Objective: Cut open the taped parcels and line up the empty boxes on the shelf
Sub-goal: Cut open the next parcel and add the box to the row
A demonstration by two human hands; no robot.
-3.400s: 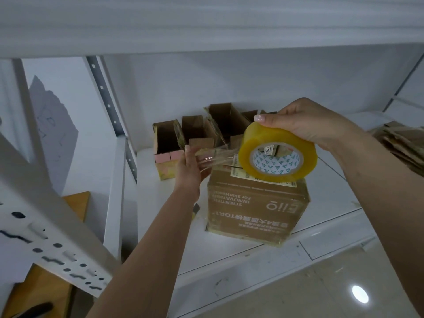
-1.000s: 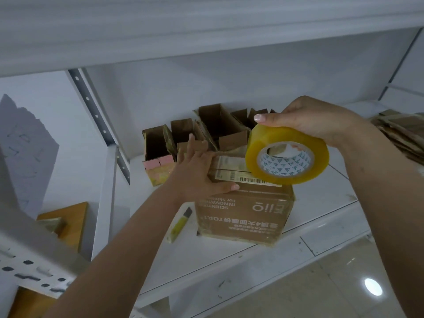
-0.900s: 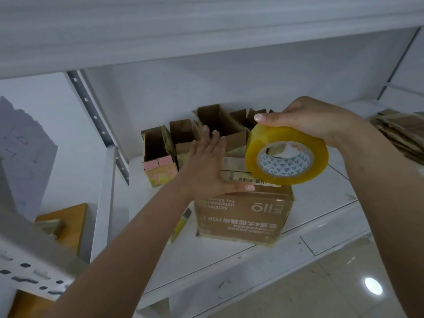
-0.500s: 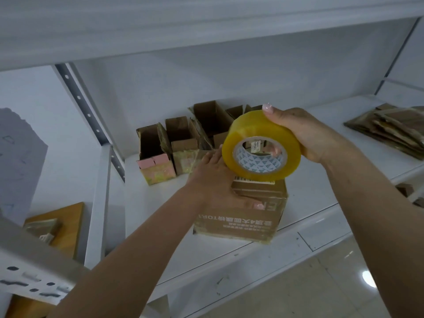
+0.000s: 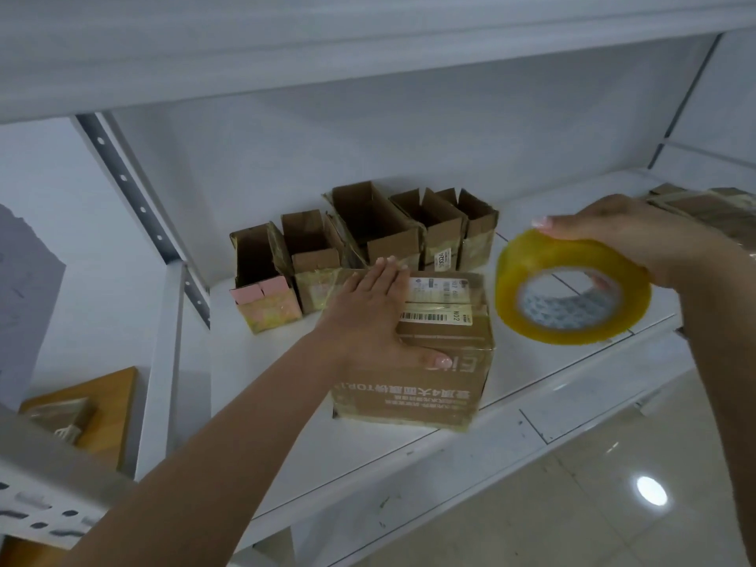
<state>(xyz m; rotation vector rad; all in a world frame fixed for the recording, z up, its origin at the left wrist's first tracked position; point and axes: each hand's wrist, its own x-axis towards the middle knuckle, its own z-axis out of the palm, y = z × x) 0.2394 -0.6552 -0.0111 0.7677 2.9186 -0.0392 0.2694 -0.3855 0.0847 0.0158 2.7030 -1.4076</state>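
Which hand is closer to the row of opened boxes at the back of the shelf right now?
Left. The left hand lies flat on the taped parcel, fingertips almost reaching the opened boxes. The right hand holds the tape roll off to their right.

White metal shelving [image 5: 368, 452] against a pale wall [image 5: 368, 128], glossy beige tiled floor [image 5: 613, 505] reflecting a lamp.

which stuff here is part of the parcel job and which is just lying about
Job:
taped parcel, under the left hand
open boxes lined up behind it
tape roll in the right hand

Lying about:
flattened cardboard at far right
wooden board, lower left
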